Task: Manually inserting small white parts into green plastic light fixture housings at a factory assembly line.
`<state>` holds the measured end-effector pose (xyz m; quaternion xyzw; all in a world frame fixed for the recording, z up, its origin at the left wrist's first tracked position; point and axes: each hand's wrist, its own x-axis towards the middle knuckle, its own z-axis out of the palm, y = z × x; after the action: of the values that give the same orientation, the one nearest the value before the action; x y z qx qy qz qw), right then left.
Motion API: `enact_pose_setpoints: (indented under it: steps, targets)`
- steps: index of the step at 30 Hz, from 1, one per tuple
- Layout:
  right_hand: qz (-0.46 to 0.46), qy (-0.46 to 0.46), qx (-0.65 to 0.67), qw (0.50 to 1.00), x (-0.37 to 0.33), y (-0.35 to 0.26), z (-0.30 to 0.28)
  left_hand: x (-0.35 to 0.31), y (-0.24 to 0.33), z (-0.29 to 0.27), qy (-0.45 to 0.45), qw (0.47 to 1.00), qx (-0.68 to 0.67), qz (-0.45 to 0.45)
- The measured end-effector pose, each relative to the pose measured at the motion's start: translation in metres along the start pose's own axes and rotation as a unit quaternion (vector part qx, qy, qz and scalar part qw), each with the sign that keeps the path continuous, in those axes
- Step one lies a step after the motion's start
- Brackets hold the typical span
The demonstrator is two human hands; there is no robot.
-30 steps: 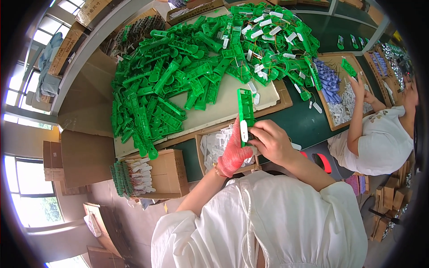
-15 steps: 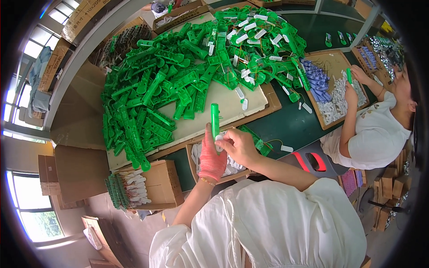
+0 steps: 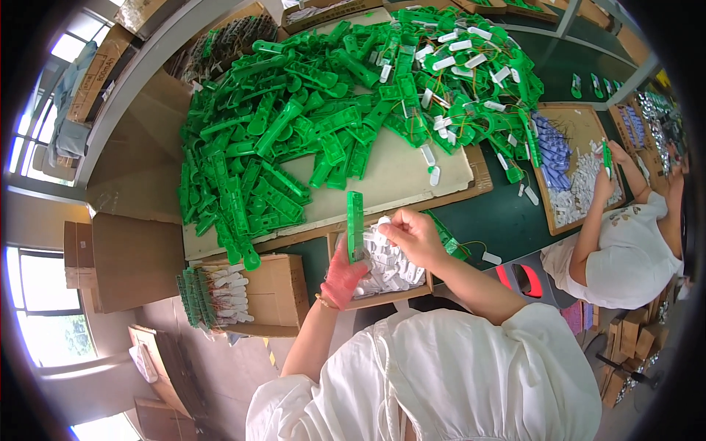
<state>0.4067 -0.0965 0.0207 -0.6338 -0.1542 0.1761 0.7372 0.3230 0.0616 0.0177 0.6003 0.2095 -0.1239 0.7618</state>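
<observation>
My left hand, in a pinkish-red glove, is closed around the lower end of a long green plastic casing that stands upright. Just to its right, my bare right hand pinches a small white plastic piece between thumb and fingers, apart from the casing. Beneath both hands is a cardboard box of loose white pieces. Beyond them a large heap of green casings covers much of a pale board; those at the right carry wires and white pieces.
Left of my left arm stands an open carton with green boards and wired white parts. At the right, a co-worker holds a green part over a tray of blue-violet and white pieces. A metal frame post rises at the left.
My right hand has moved right, away from the casing's lower end, with a white piece in its fingers. The casing has turned to show its hollow side. The whole view has shifted slightly.
</observation>
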Motion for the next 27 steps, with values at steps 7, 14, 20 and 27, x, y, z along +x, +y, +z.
enact_pose_setpoints:
  steps: [7, 14, 20, 27]
  targets:
    - [-0.044, -0.076, -0.398, 0.913, 0.009, 0.039, -0.008, 0.009, 0.013, -0.017, -0.011, 0.981, -0.181, 0.068]
    - [-0.252, -0.121, -0.342, 0.897, 0.026, 0.000, 0.028, 0.016, 0.014, -0.018, -0.084, 0.980, -0.167, 0.067]
    - [-0.244, -0.147, -0.366, 0.886, 0.019, 0.020, 0.036, 0.027, -0.013, -0.028, -0.029, 0.999, -0.022, 0.039]
    - [-0.229, -0.105, -0.392, 0.885, -0.007, 0.030, 0.040, 0.003, -0.021, -0.029, -0.060, 0.991, 0.110, 0.053]
